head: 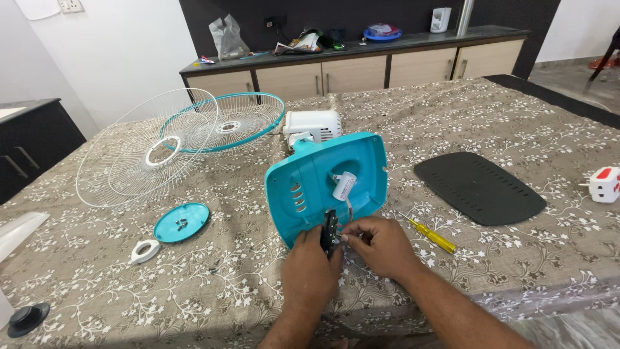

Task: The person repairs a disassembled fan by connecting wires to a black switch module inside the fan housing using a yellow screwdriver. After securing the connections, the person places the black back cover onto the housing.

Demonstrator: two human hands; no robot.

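Note:
A teal fan base shell (316, 174) lies open side up on the patterned bedcover (452, 123), with a white capacitor (344, 185) and wires inside. At its near edge my left hand (310, 268) holds a small black switch part (329, 234). My right hand (382, 244) pinches the wires at that part from the right. The white fan motor (312, 124) lies just behind the shell.
A white fan guard (145, 150) and a teal-rimmed guard (236, 121) lie at the far left. A teal round cap (181, 222) with screws, a white ring (144, 251), a yellow screwdriver (431, 235), a black base plate (478, 187) and a white power strip (606, 184) lie around.

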